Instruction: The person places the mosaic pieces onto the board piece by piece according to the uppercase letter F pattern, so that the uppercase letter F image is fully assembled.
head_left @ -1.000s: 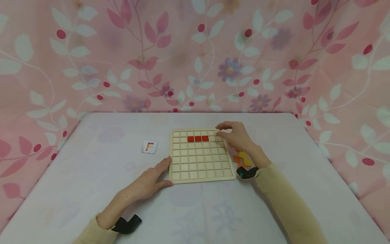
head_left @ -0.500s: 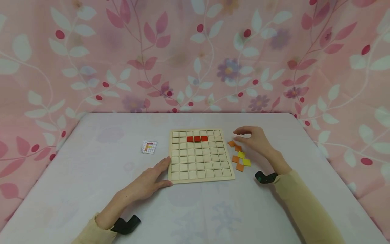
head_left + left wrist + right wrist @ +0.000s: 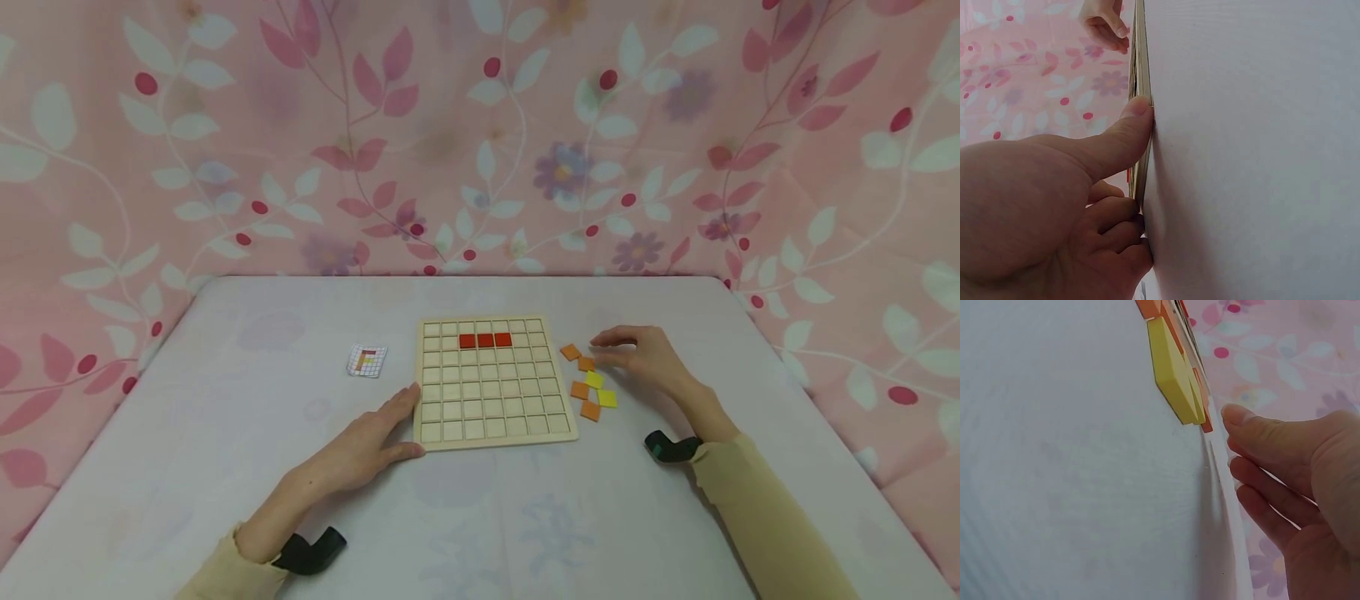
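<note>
A pale wooden grid board (image 3: 483,392) lies on the table with three red square tiles (image 3: 486,341) in a row in its second row from the back. My left hand (image 3: 367,446) rests at the board's near left corner, fingers along the left side and thumb (image 3: 1132,134) against the front edge. To the right of the board lie loose tiles: several orange ones (image 3: 590,411) and two yellow ones (image 3: 607,399). My right hand (image 3: 641,362) hovers beside the far end of these tiles. Its thumb and fingers are apart, with nothing between them, also in the right wrist view.
Left of the board lies a small pattern card (image 3: 367,362) with a coloured F-like shape on a grid. A white cloth covers the table (image 3: 495,517). Behind and beside it hangs a pink floral curtain (image 3: 450,142).
My right hand has drawn back from the board's far right corner to the right, then lowered towards the loose tiles, uncovering them. The left hand has stayed at the board.
</note>
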The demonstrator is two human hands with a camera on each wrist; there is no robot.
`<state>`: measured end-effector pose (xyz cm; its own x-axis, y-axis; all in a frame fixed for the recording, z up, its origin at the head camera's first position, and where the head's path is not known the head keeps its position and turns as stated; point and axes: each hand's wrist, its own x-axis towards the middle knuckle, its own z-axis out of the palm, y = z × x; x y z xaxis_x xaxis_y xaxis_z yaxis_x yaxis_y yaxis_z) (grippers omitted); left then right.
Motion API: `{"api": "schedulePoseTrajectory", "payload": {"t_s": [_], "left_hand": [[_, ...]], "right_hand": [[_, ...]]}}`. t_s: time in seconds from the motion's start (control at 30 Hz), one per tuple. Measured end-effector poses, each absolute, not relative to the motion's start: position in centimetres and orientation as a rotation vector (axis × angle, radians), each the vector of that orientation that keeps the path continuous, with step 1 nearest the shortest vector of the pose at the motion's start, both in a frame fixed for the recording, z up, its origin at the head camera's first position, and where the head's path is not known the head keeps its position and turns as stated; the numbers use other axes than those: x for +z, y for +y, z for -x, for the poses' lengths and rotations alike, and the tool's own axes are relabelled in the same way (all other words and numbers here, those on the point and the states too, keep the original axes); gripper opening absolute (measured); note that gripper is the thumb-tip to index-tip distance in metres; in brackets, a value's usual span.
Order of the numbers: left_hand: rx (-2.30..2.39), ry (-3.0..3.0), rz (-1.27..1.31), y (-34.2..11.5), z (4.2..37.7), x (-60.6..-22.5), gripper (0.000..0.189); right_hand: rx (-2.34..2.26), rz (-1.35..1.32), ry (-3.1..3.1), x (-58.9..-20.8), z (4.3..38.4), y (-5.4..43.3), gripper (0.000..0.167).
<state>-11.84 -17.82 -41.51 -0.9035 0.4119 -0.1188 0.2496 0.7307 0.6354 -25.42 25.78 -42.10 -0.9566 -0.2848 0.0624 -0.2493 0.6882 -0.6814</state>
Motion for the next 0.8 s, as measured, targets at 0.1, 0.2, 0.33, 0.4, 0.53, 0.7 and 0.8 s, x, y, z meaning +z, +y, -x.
{"api": "schedulePoseTrajectory", "payload": {"t_s": [0.1,0.2,0.33,0.4,0.53,0.7,0.8], "left_hand": [[0.937,2.674,-0.512,-17.81,11.82,-41.46,0.086],[0.943,2.669,-0.505,-17.76,11.82,-41.48,0.086],[0.939,2.672,-0.503,-17.74,11.81,-41.52,0.086],[0.935,2.673,-0.503,-17.76,11.81,-41.51,0.086],[0.93,2.671,-0.506,-17.76,11.83,-41.46,0.087],[0.93,2.672,-0.519,-17.79,11.83,-41.43,0.086],[0.93,2.675,-0.532,-17.86,11.82,-41.47,0.086]], "right_hand": [[-1.115,0.471,2.839,-42.15,25.36,25.78,0.027],[-1.099,0.481,2.833,-42.16,25.31,25.78,0.027],[-1.089,0.524,2.817,-42.35,25.36,25.83,0.025],[-1.088,0.559,2.81,-42.56,25.42,25.9,0.023],[-1.092,0.611,2.812,-42.89,25.49,26.04,0.021],[-1.104,0.633,2.828,-42.99,25.47,26.08,0.021],[-1.138,0.631,2.813,-42.9,25.36,26.03,0.022]]}}
